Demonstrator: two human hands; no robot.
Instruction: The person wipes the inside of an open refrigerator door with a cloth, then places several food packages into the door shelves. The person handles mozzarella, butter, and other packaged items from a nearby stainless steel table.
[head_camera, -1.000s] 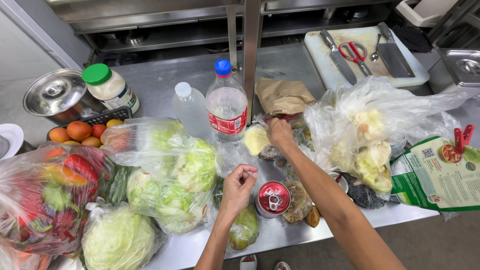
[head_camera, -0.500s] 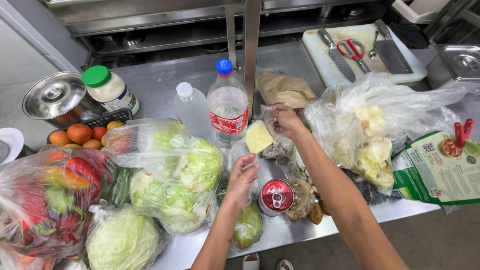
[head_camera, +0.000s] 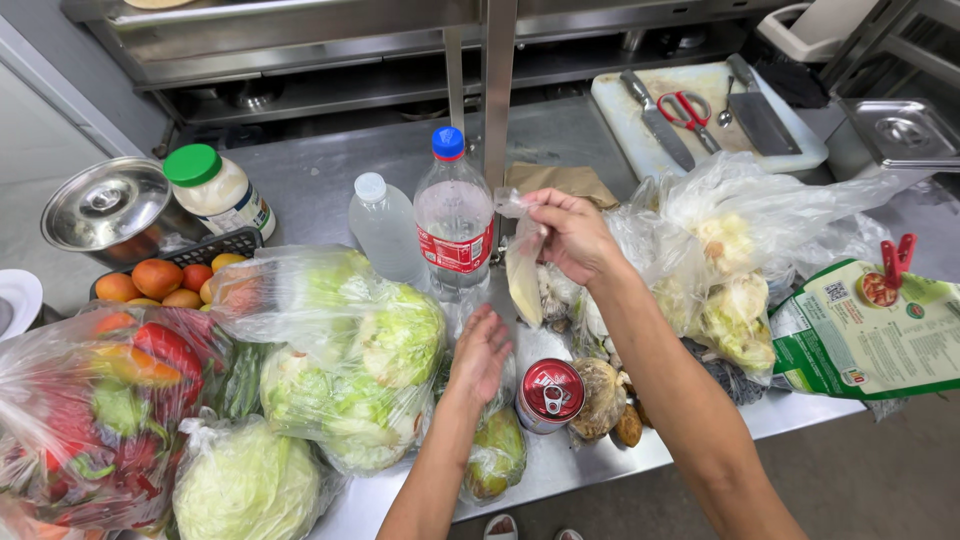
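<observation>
the right hand (head_camera: 568, 236) is raised above the steel counter (head_camera: 330, 175), its fingers pinched on the top of a small clear bag with a pale yellow block inside (head_camera: 523, 272), which hangs down from the grip just right of the tall bottle with the blue cap (head_camera: 454, 215). the left hand (head_camera: 481, 355) sits lower and nearer, below the hanging bag and apart from it, fingers loosely spread and holding nothing, resting over bagged produce. a red-topped can (head_camera: 549, 394) stands just right of the left hand. bagged lettuce (head_camera: 345, 345) lies to its left, and a bag of cauliflower (head_camera: 735, 275) is to the right of the raised hand.
</observation>
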